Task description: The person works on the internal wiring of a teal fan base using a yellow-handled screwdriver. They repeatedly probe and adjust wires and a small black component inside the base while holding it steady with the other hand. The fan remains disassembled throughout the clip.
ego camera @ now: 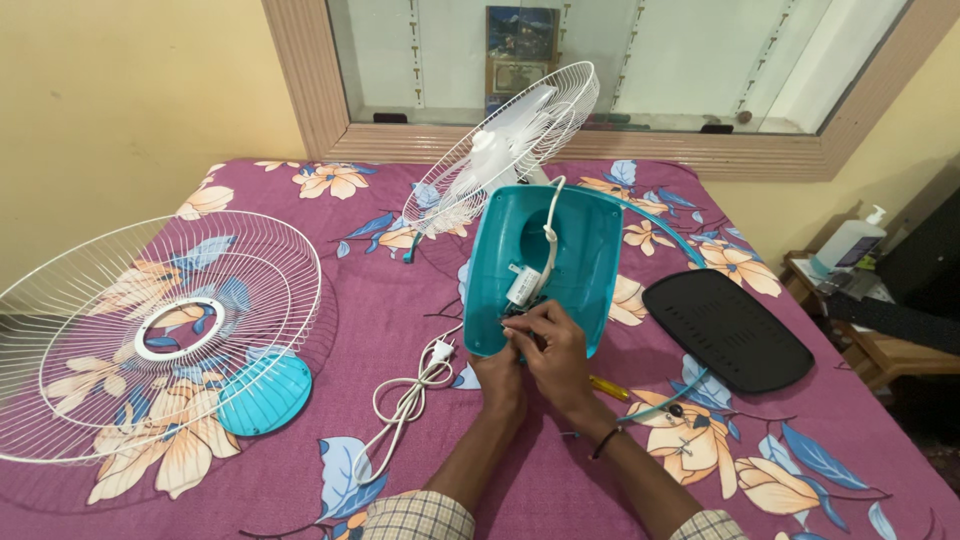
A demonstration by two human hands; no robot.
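A teal fan base (585, 262) lies tipped up on the bed, its hollow underside facing me. Inside it I see a small white part (523, 285) and a white cable running up through a hole. My right hand (553, 348) has its fingers pinched together at the base's lower rim, working on something small that I cannot make out. My left hand (499, 383) sits just below and behind it, mostly hidden, touching the base's lower edge. The fan's rear grille with white blades (508, 146) stands tilted behind the base.
A detached white front grille (150, 330) and a teal round cap (264, 394) lie at left. A white power cord with plug (412, 392) coils beside my left hand. A black base plate (726, 330) lies at right, a yellow-handled screwdriver (608, 388) under my right wrist.
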